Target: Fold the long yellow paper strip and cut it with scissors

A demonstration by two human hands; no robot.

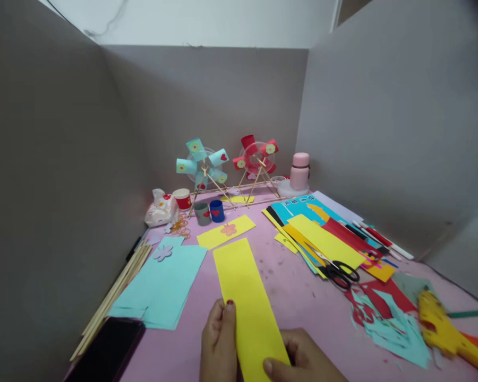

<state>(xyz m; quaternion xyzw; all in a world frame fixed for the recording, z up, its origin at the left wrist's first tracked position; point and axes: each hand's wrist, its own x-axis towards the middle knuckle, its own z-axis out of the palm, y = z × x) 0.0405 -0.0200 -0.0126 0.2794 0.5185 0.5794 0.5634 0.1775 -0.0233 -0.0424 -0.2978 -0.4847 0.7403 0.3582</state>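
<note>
A long yellow paper strip (250,286) is held up over the pink table, its far end pointing away from me. My left hand (219,339) pinches its left edge, thumb on top and fingers underneath. At the lower right corner, my right hand (298,358) grips the strip between thumb and curled fingers. Just beyond it lies a shorter yellow paper piece (211,239) with an orange butterfly cutout (228,229) on it. Left of the strip sit light blue paper sheets (171,286) with a lilac flower-shaped cutout (163,253).
Two stick-framed wheels, one blue (202,164) and one red (257,159), stand at the back. Black-handled scissors (340,273) lie on coloured papers at right, near scraps (394,323) and a yellow glue gun (438,323). A phone (107,347) and wooden sticks (115,292) lie at left.
</note>
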